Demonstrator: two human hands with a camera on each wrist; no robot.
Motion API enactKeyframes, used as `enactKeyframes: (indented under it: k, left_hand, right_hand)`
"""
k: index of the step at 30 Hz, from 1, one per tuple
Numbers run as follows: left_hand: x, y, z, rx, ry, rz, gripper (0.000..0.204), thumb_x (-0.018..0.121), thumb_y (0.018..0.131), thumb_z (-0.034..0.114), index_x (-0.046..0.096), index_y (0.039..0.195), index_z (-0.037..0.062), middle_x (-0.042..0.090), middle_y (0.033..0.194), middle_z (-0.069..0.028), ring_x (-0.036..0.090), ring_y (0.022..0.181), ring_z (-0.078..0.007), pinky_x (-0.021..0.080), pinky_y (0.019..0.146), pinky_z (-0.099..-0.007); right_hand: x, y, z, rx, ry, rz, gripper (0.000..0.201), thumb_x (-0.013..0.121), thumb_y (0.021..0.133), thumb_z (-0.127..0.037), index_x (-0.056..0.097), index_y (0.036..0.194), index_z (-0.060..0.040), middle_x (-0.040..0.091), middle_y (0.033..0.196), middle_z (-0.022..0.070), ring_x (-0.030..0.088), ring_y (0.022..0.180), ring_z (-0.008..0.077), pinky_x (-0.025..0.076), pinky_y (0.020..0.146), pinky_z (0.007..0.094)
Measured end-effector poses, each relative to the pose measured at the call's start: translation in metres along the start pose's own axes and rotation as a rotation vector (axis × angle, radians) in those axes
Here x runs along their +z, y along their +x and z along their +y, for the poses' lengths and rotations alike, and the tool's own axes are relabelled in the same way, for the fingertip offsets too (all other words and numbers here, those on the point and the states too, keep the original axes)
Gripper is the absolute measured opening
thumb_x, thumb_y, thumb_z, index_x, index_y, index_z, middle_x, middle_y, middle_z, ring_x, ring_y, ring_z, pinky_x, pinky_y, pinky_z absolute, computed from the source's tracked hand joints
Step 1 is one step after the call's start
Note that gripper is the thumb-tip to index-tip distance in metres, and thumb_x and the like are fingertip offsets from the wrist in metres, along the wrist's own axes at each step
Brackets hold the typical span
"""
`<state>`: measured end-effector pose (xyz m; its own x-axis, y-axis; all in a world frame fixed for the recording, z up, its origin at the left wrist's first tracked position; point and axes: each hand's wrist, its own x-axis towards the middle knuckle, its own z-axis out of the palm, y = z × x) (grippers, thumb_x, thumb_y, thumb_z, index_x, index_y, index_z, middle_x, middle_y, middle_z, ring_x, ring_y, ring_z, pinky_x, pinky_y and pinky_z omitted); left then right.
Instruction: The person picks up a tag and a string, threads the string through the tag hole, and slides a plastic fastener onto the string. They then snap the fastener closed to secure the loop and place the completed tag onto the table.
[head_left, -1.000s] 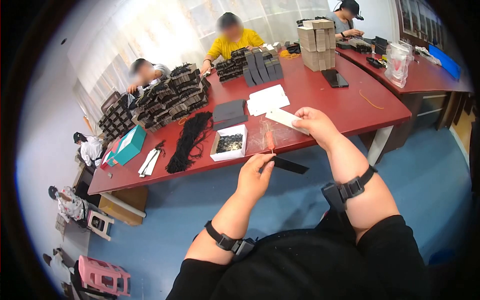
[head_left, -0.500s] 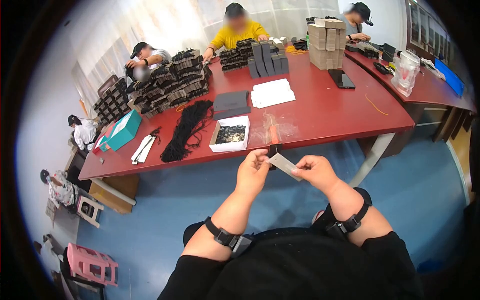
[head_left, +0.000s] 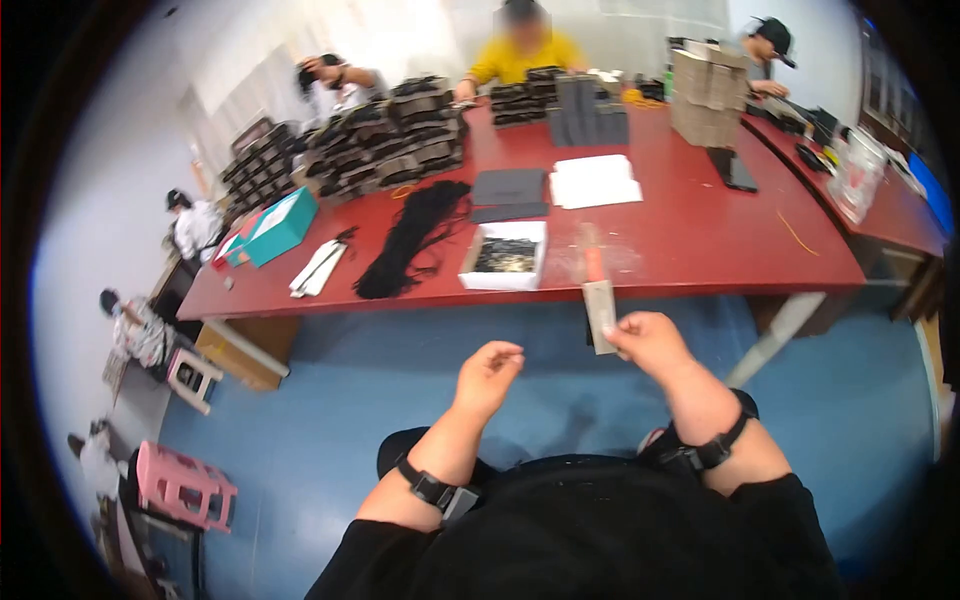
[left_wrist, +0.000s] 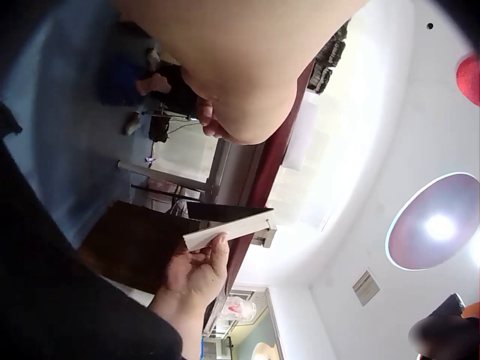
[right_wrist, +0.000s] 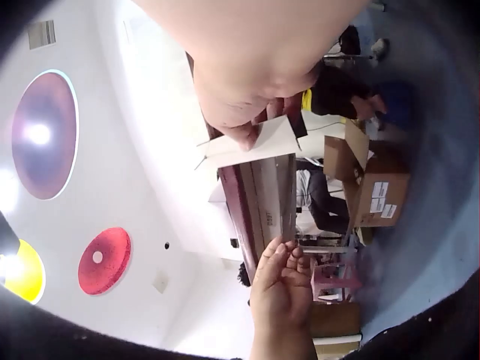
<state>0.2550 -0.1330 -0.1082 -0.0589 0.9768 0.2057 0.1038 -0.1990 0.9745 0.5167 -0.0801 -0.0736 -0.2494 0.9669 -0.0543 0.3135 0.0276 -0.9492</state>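
My right hand (head_left: pixel 650 340) pinches the lower end of a pale card strip (head_left: pixel 600 318), thumb on its face. The strip stands upright at the table's front edge, overlapping the lower part of an orange-handled tool (head_left: pixel 594 262) in the head view. Behind the strip shows a dark strip (left_wrist: pixel 229 212); the left wrist view has it beside the pale one. To the left, apart from the strip, my left hand (head_left: pixel 487 380) hangs over the floor. Its fingers are loosely bent, thumb near the index finger (right_wrist: pixel 281 289), with nothing visible in them.
On the red table (head_left: pixel 700 235) lie a white box (head_left: pixel 503 283) of small dark pieces, black cords (head_left: pixel 410 240), grey cards (head_left: pixel 508 188) and white cards (head_left: pixel 595 182). Stacked bundles (head_left: pixel 390 140) stand farther back, with a phone (head_left: pixel 732 170) at right. Other people sit around.
My left hand has drawn back from the strip, down and left. My right hand has turned the strip from slanting to nearly upright before the orange-handled tool. The head view has shifted.
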Motion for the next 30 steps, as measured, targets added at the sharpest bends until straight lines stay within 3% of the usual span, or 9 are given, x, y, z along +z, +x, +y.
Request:
enactKeyframes:
  k: [2,3,6,8,10,18,24,27,30]
  left_hand:
    - [-0.016,0.002,0.021,0.042,0.057,0.031,0.007,0.061,0.084,0.004,0.06,0.09,0.0018,0.06,0.081,-0.0031,0.056,0.074,-0.0106,0.046,0.068,-0.024]
    - [-0.023,0.003,0.042,0.286,0.299,0.057,0.006,0.064,0.081,0.005,0.061,0.087,0.0025,0.059,0.079,-0.0039,0.056,0.072,-0.0128,0.045,0.067,-0.0249]
    - [-0.058,0.028,0.073,0.7,0.719,0.267,0.008,0.068,0.073,0.005,0.062,0.078,0.0035,0.056,0.075,-0.0065,0.054,0.066,-0.0196,0.043,0.063,-0.0273]
    - [-0.086,0.053,0.088,0.532,0.823,0.399,0.01,0.069,0.071,0.006,0.063,0.079,0.0044,0.056,0.077,-0.0061,0.053,0.071,-0.0212,0.044,0.065,-0.0303]
    - [-0.101,0.079,0.105,0.577,1.019,0.351,0.01,0.07,0.072,0.009,0.064,0.079,0.0056,0.056,0.078,-0.0061,0.053,0.077,-0.0225,0.043,0.069,-0.0346]
    - [-0.103,0.112,0.113,0.055,1.199,0.08,0.017,0.069,0.074,0.024,0.067,0.075,0.0071,0.064,0.083,-0.0095,0.06,0.084,-0.0275,0.047,0.078,-0.0394]
    - [-0.136,0.129,0.154,0.231,0.74,0.23,0.013,0.067,0.076,0.014,0.065,0.074,0.0012,0.062,0.066,-0.004,0.058,0.064,-0.0103,0.046,0.062,-0.0275]
    - [-0.153,0.14,0.184,0.142,0.758,0.251,0.014,0.067,0.077,0.016,0.064,0.075,0.002,0.061,0.066,-0.0016,0.053,0.063,-0.0084,0.044,0.059,-0.0266]
    - [-0.18,0.169,0.206,0.335,0.606,0.306,0.012,0.058,0.085,0.013,0.057,0.081,0.0012,0.06,0.069,-0.0031,0.056,0.063,-0.0104,0.046,0.059,-0.0265]
  right_hand:
    - [-0.016,-0.014,-0.037,-0.113,-0.677,-0.117,0.037,0.059,0.081,-0.039,0.069,0.077,-0.0034,0.064,0.071,0.0154,0.062,0.07,0.0292,0.048,0.066,0.0365]
    - [-0.023,-0.024,-0.057,-0.155,-0.702,-0.063,0.039,0.06,0.08,-0.041,0.069,0.077,-0.0029,0.063,0.072,0.0178,0.061,0.072,0.033,0.048,0.068,0.0382]
    - [-0.042,-0.022,-0.083,-0.308,-0.14,0.081,0.025,0.061,0.085,-0.024,0.066,0.077,-0.0007,0.062,0.064,0.0042,0.055,0.056,0.0098,0.045,0.054,0.0245]
    - [-0.058,-0.006,-0.095,-0.272,0.008,0.116,0.024,0.057,0.089,-0.023,0.063,0.079,-0.0021,0.06,0.067,0.002,0.054,0.058,0.0083,0.043,0.054,0.0208]
    - [-0.067,0.022,-0.085,-0.301,0.162,0.082,0.022,0.056,0.089,-0.023,0.062,0.082,-0.0025,0.06,0.069,0.0021,0.053,0.059,0.008,0.042,0.055,0.0201]
    - [-0.084,0.029,-0.071,-0.288,0.484,0.0,0.018,0.053,0.091,-0.02,0.059,0.089,-0.0039,0.059,0.073,0.0023,0.053,0.064,0.0084,0.042,0.059,0.0192]
    - [-0.085,0.028,-0.072,-0.292,0.48,-0.045,0.017,0.051,0.092,-0.018,0.059,0.089,-0.0037,0.059,0.074,0.0023,0.053,0.065,0.0077,0.041,0.06,0.0188]
    - [-0.081,0.03,-0.07,-0.323,0.468,-0.025,0.016,0.052,0.091,-0.018,0.059,0.089,-0.0039,0.059,0.074,0.0021,0.053,0.066,0.0077,0.041,0.06,0.019]
    - [-0.082,0.028,-0.07,-0.327,0.47,0.008,0.015,0.052,0.091,-0.017,0.059,0.088,-0.0039,0.059,0.074,0.002,0.053,0.066,0.0078,0.042,0.06,0.0192]
